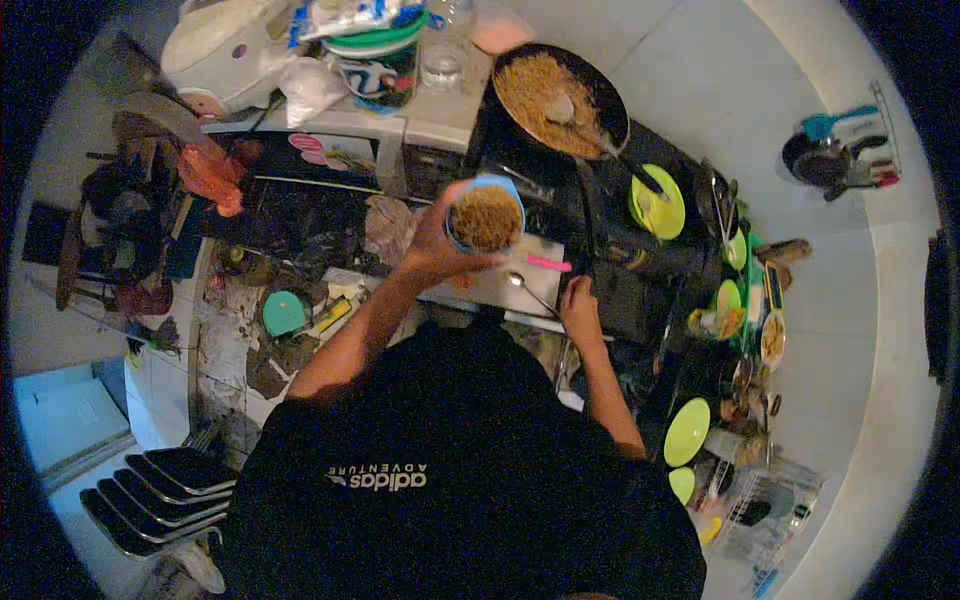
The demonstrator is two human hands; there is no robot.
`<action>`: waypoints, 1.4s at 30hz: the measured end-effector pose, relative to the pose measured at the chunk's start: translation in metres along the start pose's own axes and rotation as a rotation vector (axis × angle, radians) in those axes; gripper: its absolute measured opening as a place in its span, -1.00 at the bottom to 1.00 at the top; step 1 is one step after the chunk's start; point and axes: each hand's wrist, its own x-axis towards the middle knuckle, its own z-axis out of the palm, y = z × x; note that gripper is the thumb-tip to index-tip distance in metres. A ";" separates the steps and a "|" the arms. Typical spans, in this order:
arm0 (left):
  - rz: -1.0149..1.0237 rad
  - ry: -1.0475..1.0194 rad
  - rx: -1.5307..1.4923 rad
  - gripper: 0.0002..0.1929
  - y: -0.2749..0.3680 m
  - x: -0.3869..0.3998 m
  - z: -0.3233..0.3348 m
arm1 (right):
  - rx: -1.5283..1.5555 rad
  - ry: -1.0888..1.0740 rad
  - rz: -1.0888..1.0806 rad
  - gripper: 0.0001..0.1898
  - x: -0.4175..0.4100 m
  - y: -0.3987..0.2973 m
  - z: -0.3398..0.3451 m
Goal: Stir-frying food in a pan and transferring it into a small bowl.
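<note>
A blue-rimmed cup (511, 189) full of crumbly brown food (487, 219) is held up in my left hand (433, 244), its fingers wrapped around the side. Lower and to the right, my right hand (581, 309) has its fingers curled at the handle end of a metal spoon (516, 280). The spoon's bowl points left over a white surface (536, 292). A pink strip (549, 263) lies just beyond the spoon. Past the cup, a dark frying pan (624, 124) holds more of the brown food, with a utensil resting in it.
A yellow-green plate (670, 225) sits right of the pan. A bucket with a green lid (375, 75) and a white appliance (217, 52) stand at the back left. Green bowls (686, 433) and dishes line the right side. Stacked chairs (157, 502) are at lower left.
</note>
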 end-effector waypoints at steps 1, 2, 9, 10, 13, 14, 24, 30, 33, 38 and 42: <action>-0.015 -0.027 -0.011 0.03 -0.004 0.001 0.001 | 0.025 0.139 0.050 -0.72 -0.011 0.009 0.012; 0.044 0.053 0.028 0.00 -0.011 -0.003 -0.007 | 0.261 -0.105 0.490 -0.68 -0.009 -0.058 -0.016; -0.176 0.082 -0.146 -0.17 -0.009 -0.002 -0.013 | -0.200 0.247 -0.143 -0.48 -0.049 0.002 0.031; -0.134 0.108 -0.131 -0.17 -0.012 -0.004 -0.015 | -0.254 0.227 -0.131 -0.47 -0.045 0.001 0.034; -0.114 0.161 -0.076 -0.17 -0.012 -0.007 -0.013 | -0.250 0.261 -0.213 -0.53 -0.041 0.009 0.040; -0.135 0.153 -0.195 -0.17 -0.015 -0.007 -0.012 | -0.250 0.271 -0.218 -0.53 -0.040 0.012 0.039; -0.021 0.009 -0.022 -0.01 -0.016 -0.014 -0.008 | -0.082 -0.052 -0.198 -0.77 -0.018 0.030 0.021; 0.023 0.019 0.324 0.05 -0.013 -0.026 -0.003 | 0.432 -0.183 0.271 -0.74 -0.025 -0.008 -0.014; 0.023 -0.015 0.289 0.08 -0.022 -0.025 0.000 | 0.510 -0.119 0.285 -0.69 -0.049 -0.042 -0.050; -0.148 -0.190 0.018 0.11 -0.026 -0.027 0.005 | 0.496 -0.009 0.058 -0.75 -0.063 -0.135 -0.099; -0.139 -0.373 -0.115 0.14 -0.013 -0.024 0.009 | 0.131 0.022 -0.237 -0.85 -0.054 -0.174 -0.128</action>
